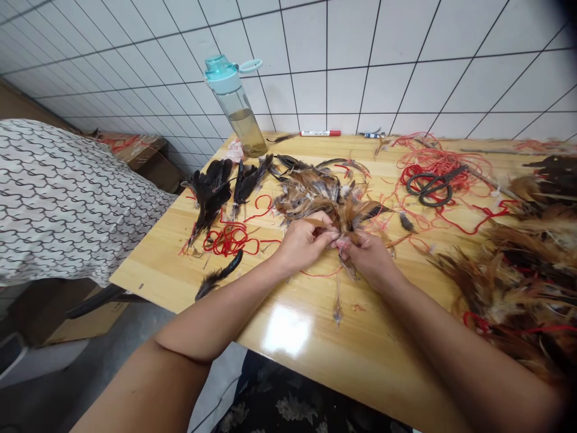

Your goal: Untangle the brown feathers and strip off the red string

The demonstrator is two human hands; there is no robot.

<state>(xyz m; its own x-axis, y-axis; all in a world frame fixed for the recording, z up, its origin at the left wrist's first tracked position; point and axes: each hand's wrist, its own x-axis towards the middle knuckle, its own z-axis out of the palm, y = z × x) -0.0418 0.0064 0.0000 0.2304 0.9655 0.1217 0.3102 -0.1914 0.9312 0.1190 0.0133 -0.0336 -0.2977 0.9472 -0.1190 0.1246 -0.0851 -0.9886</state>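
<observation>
Both my hands meet over the front of the table, at the base of a bunch of brown feathers (349, 213). My left hand (306, 240) pinches the quill ends from the left, fingers closed. From the right, my right hand (367, 255) grips the same feather bunch, with some pale fluff at its fingertips. Just behind them lies a loose heap of brown and grey feathers (306, 189). A thin red thread (322, 274) curves on the wood below my hands. What exactly sits between the fingertips is partly hidden.
Black feather bundles (210, 192) and coiled red cord (229, 239) lie left. Scissors (430, 187) rest on tangled red string (433, 159). A large feather pile (532, 270) covers the right side. A water bottle (243, 114) and a marker (320, 133) are by the tiled wall.
</observation>
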